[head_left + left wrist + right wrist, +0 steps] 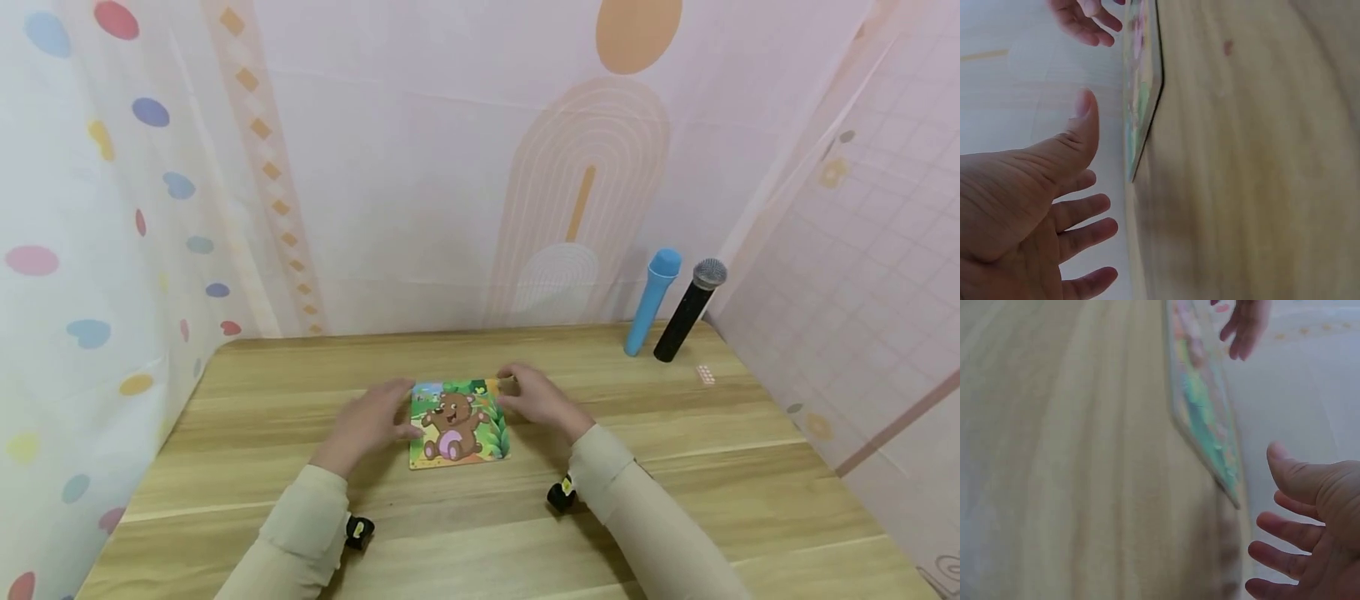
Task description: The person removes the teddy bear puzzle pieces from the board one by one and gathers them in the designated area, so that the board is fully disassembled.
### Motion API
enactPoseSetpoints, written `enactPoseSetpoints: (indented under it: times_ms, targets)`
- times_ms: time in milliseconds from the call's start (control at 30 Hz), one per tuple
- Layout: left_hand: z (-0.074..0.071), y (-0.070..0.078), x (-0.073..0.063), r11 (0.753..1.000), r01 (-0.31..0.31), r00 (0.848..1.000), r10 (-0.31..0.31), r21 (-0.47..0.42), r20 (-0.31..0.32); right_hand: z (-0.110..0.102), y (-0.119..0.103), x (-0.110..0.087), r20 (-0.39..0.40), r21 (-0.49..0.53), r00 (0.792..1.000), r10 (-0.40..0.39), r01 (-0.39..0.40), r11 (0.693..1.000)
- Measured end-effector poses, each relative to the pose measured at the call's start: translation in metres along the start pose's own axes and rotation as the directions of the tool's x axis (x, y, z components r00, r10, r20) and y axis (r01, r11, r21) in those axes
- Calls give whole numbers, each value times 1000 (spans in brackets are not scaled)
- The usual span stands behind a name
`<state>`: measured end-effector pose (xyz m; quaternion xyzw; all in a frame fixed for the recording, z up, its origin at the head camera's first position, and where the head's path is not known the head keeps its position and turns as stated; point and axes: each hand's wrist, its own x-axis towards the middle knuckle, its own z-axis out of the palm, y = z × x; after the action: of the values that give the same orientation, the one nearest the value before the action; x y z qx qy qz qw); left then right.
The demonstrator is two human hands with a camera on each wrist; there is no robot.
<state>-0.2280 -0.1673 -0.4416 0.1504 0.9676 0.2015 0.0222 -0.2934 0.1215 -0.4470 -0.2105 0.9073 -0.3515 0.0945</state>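
A thin square board (453, 425) printed with a brown bear lies flat on the wooden table. My left hand (369, 425) is at its left side, thumb and fingers spread and relaxed. On the far right corner side, my right hand (542, 400) hovers with its fingers loosely bent. The left wrist view has the left hand (1035, 206) beside the board's edge (1147, 119), nothing in its grasp. In the right wrist view the right hand (1316, 525) is likewise apart from the board (1204, 419), fingers spread.
At the table's back right, a blue microphone (651, 304) and a black microphone (688, 312) with a silver mesh head stand tilted in this view. A small pink-and-white dotted piece (705, 374) lies near them. Patterned curtains (405, 167) border the table (450, 533) at back and sides.
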Motion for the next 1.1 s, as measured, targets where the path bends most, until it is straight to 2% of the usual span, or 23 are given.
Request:
enactPoseSetpoints:
  times_ms: [333, 467, 600, 900, 1100]
  targets:
    - [10, 1, 3, 1000, 26, 999, -26, 16, 39, 12, 2, 7, 7, -81, 999, -34, 34, 996]
    - [9, 3, 4, 998, 32, 996, -37, 59, 79, 16, 1, 10, 16, -149, 999, -41, 43, 988]
    - [9, 5, 5, 995, 28, 993, -39, 99, 115, 17, 1, 12, -3, -174, 1000, -25, 24, 984]
    - [8, 10, 4, 992, 34, 991, -50, 125, 124, 20, 2, 13, -8, -257, 1000, -31, 27, 966]
    - [7, 12, 4, 988, 28, 993, -45, 151, 109, 21, -4, 12, -16, -297, 999, -31, 25, 954]
